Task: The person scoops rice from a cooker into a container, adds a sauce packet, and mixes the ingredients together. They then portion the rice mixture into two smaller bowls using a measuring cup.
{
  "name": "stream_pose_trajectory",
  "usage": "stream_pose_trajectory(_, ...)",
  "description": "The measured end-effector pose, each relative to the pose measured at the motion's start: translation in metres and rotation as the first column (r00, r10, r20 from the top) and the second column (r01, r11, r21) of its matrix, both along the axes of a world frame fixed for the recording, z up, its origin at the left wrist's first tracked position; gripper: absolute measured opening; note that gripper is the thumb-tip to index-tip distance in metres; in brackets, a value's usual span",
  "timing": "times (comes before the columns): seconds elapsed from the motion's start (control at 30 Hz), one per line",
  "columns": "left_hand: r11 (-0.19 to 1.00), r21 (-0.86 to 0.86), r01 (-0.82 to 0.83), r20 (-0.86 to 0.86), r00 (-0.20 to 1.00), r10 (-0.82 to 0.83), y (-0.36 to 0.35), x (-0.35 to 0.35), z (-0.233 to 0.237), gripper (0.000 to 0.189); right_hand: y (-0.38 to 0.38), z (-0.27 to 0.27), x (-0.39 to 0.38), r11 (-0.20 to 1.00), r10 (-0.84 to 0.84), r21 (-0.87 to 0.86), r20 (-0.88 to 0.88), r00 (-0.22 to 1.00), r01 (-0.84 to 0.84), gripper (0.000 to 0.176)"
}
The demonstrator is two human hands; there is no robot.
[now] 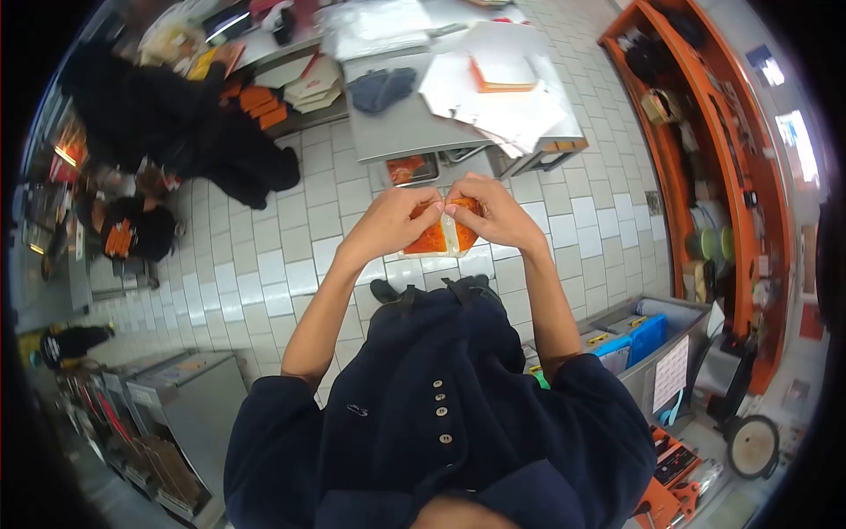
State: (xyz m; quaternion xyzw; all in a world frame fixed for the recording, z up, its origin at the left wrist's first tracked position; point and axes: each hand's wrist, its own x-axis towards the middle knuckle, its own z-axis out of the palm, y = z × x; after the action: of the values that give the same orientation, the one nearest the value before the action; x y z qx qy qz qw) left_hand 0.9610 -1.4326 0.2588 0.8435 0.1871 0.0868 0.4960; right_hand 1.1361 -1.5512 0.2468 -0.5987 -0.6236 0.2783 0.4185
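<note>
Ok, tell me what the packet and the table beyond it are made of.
The packet looks like thin glossy plastic film: orange contents show through a clear strip. The table looks like stainless steel, going by its flat grey, dull sheen.

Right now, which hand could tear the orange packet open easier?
Probably the right hand: its fingertips pinch the orange packet at the top edge, while the left hand clasps one side.

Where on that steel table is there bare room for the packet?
Bare steel shows on the table, near left, between the cloth and the papers. The right half is crowded with papers, the far edge with plastic. Left hand and right hand grip the packet.
</note>
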Motion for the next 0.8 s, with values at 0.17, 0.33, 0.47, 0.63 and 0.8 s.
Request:
stream_pose_trajectory(0.17,0.998,-0.056,0.004,0.132,0.991,0.003,-0.085,0.125,-0.029,0.027,-0.102,-0.013,0.095,0.968,-0.239,0.098,0.061,0.969,0.232,0.012)
stream_pose_trajectory(0.33,0.950,-0.228,0.211,0.172,0.970,-0.174,-0.165,0.244,-0.027,0.035,-0.206,-0.011,0.179,0.883,-0.440,0.208,0.048,0.897,0.422,0.008)
stream_pose_trajectory(0.47,0.766,-0.583,0.272,0.192,0.962,-0.195,-0.213,0.324,-0.034,0.026,-0.259,-0.014,0.241,0.794,-0.569,0.340,0.125,0.813,0.503,0.004)
stream_pose_trajectory(0.63,0.548,-0.817,0.182,0.111,0.981,-0.160,-0.246,0.423,-0.044,0.023,-0.291,-0.011,0.321,0.675,-0.705,0.421,0.124,0.699,0.606,0.005)
stream_pose_trajectory(0.8,0.395,-0.886,0.244,0.092,0.926,-0.365,-0.248,0.521,-0.027,0.026,-0.308,0.012,0.416,0.712,-0.677,0.294,0.045,0.735,0.638,0.010)
